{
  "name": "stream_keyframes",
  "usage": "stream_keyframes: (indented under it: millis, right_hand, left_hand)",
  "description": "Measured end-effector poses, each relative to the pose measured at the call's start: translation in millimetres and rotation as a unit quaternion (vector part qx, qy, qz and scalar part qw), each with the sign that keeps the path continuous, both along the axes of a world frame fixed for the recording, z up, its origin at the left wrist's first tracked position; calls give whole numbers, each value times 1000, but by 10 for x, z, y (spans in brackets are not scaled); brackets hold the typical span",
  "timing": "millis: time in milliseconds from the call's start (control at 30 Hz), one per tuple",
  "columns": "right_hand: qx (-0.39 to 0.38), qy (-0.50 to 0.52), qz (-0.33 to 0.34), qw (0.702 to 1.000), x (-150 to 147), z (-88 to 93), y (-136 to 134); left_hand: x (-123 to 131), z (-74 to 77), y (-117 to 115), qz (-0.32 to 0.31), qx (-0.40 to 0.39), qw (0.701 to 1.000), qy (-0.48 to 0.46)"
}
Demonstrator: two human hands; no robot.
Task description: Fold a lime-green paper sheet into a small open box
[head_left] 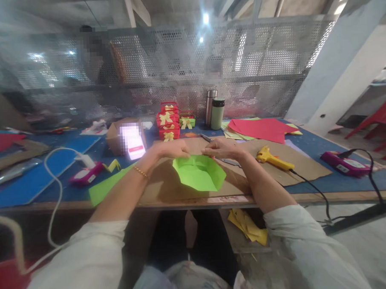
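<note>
A bright green folded paper box (pixel 203 178), open at the top with angled sides, sits on a brown cardboard sheet (pixel 163 190) in front of me. My left hand (pixel 175 148) is closed with its fingers pinched at the box's far left rim. At the far right rim, my right hand (pixel 223 148) is closed too, thumb and fingers pressed together on the paper. The fingertips partly hide that far edge. Behind my right hand lies a dark-handled tool, perhaps scissors (pixel 206 137).
A yellow hot glue gun (pixel 274 159) lies right on the cardboard, its cord trailing off the table. Red gift boxes with yellow bows (pixel 168 120), a green bottle (pixel 217 114) and red paper (pixel 262 128) stand or lie behind. A lit phone (pixel 132 140) leans at left.
</note>
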State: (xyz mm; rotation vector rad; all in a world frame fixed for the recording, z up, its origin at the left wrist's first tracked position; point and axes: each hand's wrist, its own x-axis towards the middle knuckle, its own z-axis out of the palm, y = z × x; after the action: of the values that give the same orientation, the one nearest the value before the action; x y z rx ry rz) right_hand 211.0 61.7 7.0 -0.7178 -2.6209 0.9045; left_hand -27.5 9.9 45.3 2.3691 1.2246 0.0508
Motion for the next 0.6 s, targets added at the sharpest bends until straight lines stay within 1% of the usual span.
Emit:
stream_keyframes:
  millis: [133, 300, 433, 533, 600]
  right_hand:
    - [-9, -15, 3, 1000, -11, -41, 15]
    - [-17, -61, 35, 997, -14, -8, -41]
    - [-31, -86, 22, 996, -45, -10, -94]
    - [-20, -106, 34, 994, -54, -16, -107]
    - [-2, -120, 46, 992, -53, -10, -109]
  left_hand:
    - [11, -50, 39, -5, -9, 1000, 0]
    - [-25, -114, 25, -6, -24, 1000, -9]
    - [-48, -139, -19, -7, -15, 1000, -2]
    - [-31, -139, -69, 5, -17, 1000, 12]
    - [-10, -135, -107, -2, -19, 1000, 12]
